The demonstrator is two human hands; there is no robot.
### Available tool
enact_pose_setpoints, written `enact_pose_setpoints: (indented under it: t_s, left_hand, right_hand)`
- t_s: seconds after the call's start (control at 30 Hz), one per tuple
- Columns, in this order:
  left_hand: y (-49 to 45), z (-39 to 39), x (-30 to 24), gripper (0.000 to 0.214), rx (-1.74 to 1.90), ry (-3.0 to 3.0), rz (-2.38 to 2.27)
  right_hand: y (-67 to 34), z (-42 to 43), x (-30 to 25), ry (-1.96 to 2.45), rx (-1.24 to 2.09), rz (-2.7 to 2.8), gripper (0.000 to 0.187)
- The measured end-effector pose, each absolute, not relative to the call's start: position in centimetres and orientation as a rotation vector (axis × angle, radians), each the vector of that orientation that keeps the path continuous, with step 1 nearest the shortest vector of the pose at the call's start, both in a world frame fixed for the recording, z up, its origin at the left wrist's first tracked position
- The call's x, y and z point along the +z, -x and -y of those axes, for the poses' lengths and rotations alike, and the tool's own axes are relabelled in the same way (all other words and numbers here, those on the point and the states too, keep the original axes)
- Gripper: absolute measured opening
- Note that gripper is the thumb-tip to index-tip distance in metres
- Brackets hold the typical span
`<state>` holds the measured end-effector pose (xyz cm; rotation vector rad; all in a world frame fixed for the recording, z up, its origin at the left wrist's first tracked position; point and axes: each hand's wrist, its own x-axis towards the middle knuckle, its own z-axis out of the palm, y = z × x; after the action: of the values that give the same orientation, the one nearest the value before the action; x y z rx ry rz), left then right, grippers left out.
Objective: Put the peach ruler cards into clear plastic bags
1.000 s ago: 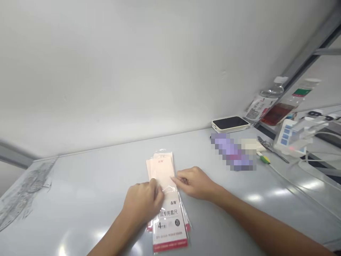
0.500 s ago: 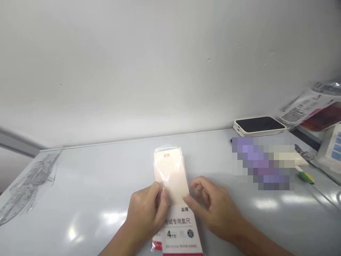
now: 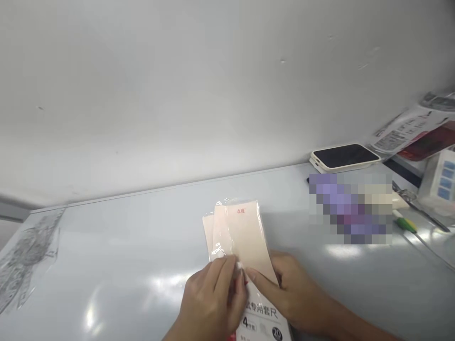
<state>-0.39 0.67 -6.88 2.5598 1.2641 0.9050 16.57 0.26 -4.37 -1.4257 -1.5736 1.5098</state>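
Note:
A ruler-set packet (image 3: pixel 245 237), a cream card in a clear plastic sleeve with a white printed lower part, lies tilted in front of me. A second cream piece (image 3: pixel 208 229) peeks out behind its left edge. My left hand (image 3: pixel 213 296) is closed in a pinch on the front of the sleeve, and a small whitish bit shows at its fingertips. My right hand (image 3: pixel 295 293) grips the packet's right edge, thumb on the front and fingers partly hidden behind. Both thumbs nearly meet. The packet's bottom end is cut off by the frame.
Clear plastic rulers (image 3: pixel 31 255) lie at the table's left. A phone (image 3: pixel 346 156) rests at the back right, with a blurred-out purple item (image 3: pixel 341 208) before it. A green-and-yellow-handled tool (image 3: pixel 405 222), a plastic packet (image 3: pixel 408 132) and a white box (image 3: pixel 442 180) are farther right.
The right hand has closed onto the packet's edge. The left hand has shifted right to the packet's middle. The packet is more tilted, and the piece behind shows at its left.

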Motion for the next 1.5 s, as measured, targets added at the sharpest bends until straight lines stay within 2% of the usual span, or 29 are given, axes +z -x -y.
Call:
enact_pose_setpoints:
  t_s: [0.27, 0.5, 0.7, 1.23, 1.5]
  left_hand:
    - [-0.1, -0.3, -7.3, 0.01, 0.926, -2.516, -1.186]
    - [0.8, -1.6, -6.5, 0.019, 0.615, -2.522, -0.929]
    - [0.9, -1.7, -5.8, 0.026, 0.488, -2.465, -0.912]
    - [0.6, -1.1, -5.7, 0.035, 0.482, -2.26, -1.06]
    - [-0.7, 0.5, -5.8, 0.026, 0.658, -1.959, -1.391]
  right_hand:
    - [-16.7, 0.1, -3.8, 1.331, 1.353, 1.749, 0.019]
    - [-17.5, -0.1, -2.9, 1.336, 1.26, 1.939, 0.018]
    - [-17.8, 0.2, -3.2, 1.409, 1.171, 2.008, 0.019]
    - [-17.6, 1.0, -3.5, 1.422, 1.019, 2.065, 0.021]
    - [-17.0, 1.4, -3.9, 1.36, 0.999, 2.014, 0.022]
